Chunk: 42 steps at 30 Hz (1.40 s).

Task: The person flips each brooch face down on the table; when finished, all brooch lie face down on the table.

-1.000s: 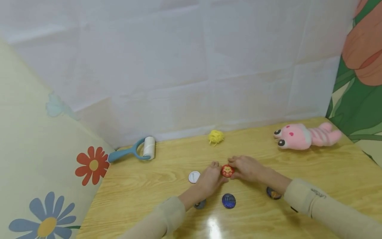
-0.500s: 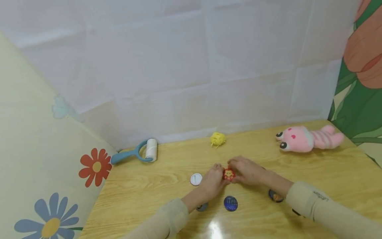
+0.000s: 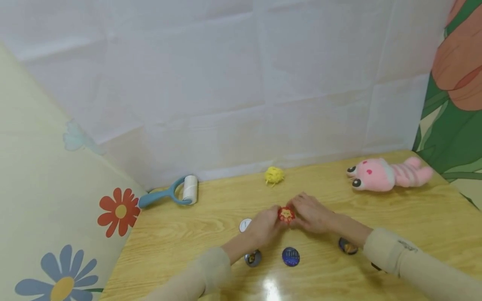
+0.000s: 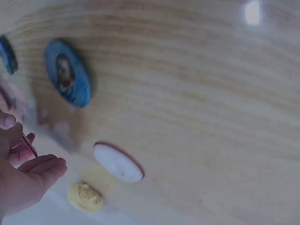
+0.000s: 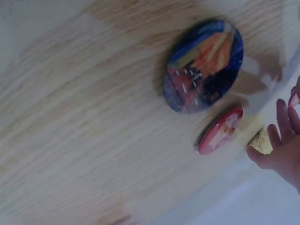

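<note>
Both hands meet around a round red button badge (image 3: pixel 286 214) with a yellow figure on its face. My left hand (image 3: pixel 265 225) pinches its left edge, and my right hand (image 3: pixel 310 214) grips it from the right. In the left wrist view the badge (image 4: pixel 29 144) shows edge-on between fingers. A white-backed badge (image 3: pixel 244 225) lies face down beside the left hand, partly covered by it. Nearer lie a grey-blue badge (image 3: pixel 253 258) and a dark blue badge (image 3: pixel 290 256). By the right forearm is a dark badge with orange (image 3: pixel 347 246); another red badge (image 5: pixel 222 130) appears in the right wrist view.
On the wooden table (image 3: pixel 180 251), a blue-handled lint roller (image 3: pixel 190 189) lies at the back left. A yellow ball of yarn-like strands (image 3: pixel 274 175) sits at the back middle, and a pink plush toy (image 3: pixel 389 174) at the back right. A white cloth (image 3: pixel 211 92) hangs behind.
The red badge stays between both hands, its face turning slightly and shifting a little. My left wrist has moved slightly, uncovering more of the grey-blue badge and covering more of the white-backed one.
</note>
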Available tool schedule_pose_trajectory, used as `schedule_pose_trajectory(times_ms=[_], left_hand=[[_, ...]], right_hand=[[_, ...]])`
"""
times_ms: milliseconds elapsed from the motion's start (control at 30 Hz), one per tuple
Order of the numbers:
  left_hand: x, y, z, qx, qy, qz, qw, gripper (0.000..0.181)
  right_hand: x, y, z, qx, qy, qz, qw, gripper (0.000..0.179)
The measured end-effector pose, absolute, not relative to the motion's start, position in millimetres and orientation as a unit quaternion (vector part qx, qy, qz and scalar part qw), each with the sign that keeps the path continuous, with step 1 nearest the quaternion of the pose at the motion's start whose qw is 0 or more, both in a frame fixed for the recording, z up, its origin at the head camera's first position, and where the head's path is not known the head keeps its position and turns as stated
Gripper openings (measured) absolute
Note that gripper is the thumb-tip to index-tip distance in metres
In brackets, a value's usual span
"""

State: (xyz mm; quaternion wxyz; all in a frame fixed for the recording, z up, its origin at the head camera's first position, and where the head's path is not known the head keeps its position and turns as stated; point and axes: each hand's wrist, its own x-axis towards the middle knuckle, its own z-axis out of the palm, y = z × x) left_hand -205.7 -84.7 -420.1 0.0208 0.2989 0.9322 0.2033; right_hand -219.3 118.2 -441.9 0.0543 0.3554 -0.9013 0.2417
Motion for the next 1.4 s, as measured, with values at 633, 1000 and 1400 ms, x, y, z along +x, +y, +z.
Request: schedule_pose_trajectory(times_ms=[633, 1000, 1400], left_hand=[[-214.1, -96.4, -357.3, 0.341, 0.916, 0.206, -0.056, 0.029], [-211.4, -98.9, -357.3, 0.331, 0.922, 0.19, -0.06, 0.036], [-212.1, -98.8, -358.4, 0.324, 0.921, 0.205, -0.067, 0.033]], right_hand=[[-228.6, 109.9, -393.4, 0.386, -0.853, 0.263, 0.235, 0.044], [-229.2, 109.4, -396.2, 0.423, -0.818, 0.271, 0.279, 0.04], [-230.0, 110.7, -400.7, 0.421, -0.814, 0.287, 0.279, 0.036]])
